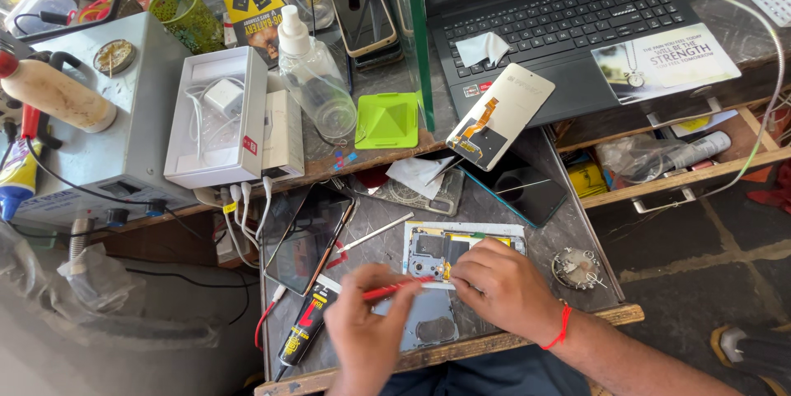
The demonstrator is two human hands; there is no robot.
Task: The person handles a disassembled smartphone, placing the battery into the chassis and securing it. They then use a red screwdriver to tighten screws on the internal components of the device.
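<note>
Opened phone (pixel 449 249), back off and insides showing, lies flat on the grey surface (pixel 568 223) near its front edge. Right hand (pixel 503 285) rests on it, fingers curled down, pinning its lower right part. Left hand (pixel 367 334) is closed in a pinch around a red tool (pixel 395 289), tip pointing at the phone's lower edge. Just left: a dark screen panel (pixel 305 235), a white stick (pixel 375 233), a black glue tube (pixel 301 330). Behind: another dark phone (pixel 527 190), a loose display part (pixel 498 116) leaning on a laptop (pixel 560 25). Small round part (pixel 577 268) to the right.
</note>
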